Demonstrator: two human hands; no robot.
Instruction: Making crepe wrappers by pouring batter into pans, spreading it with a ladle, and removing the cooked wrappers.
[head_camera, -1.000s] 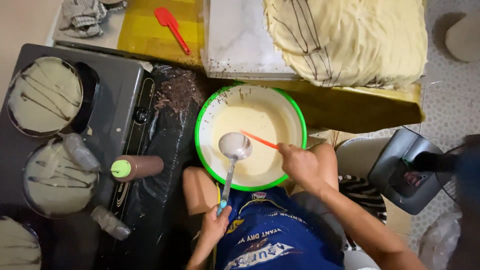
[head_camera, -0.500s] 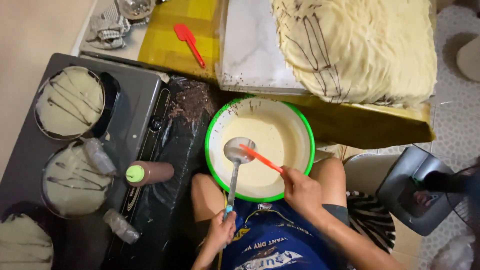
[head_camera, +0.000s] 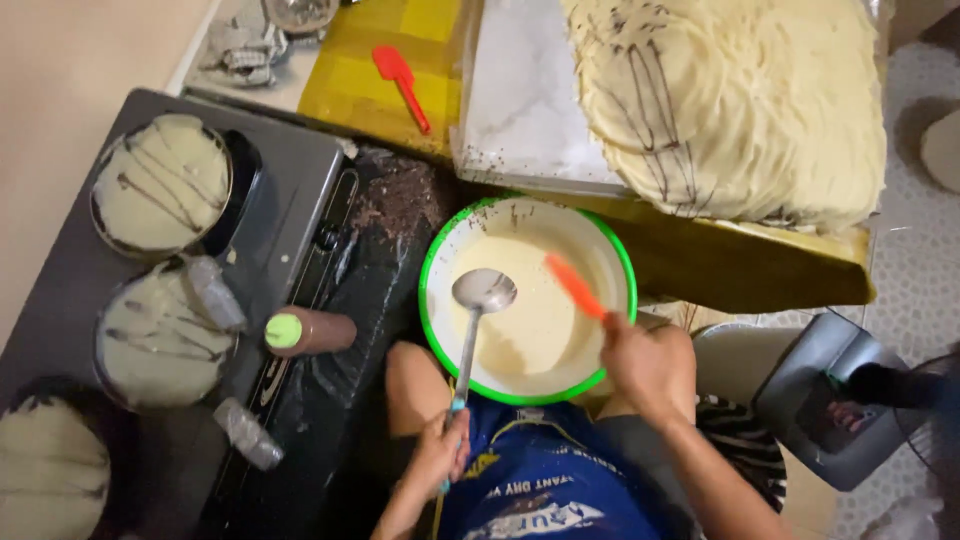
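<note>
Your left hand is closed round the handle of the ladle, whose cup lies on the batter in the green-rimmed bowl on your lap; your right hand is closed on the orange spatula, its blade dipped toward the batter; the bowl holds a good pool of batter; two pans on the stove carry streaked rounds; a heap of finished crepes sits beyond, so much is done, more batter remains.
</note>
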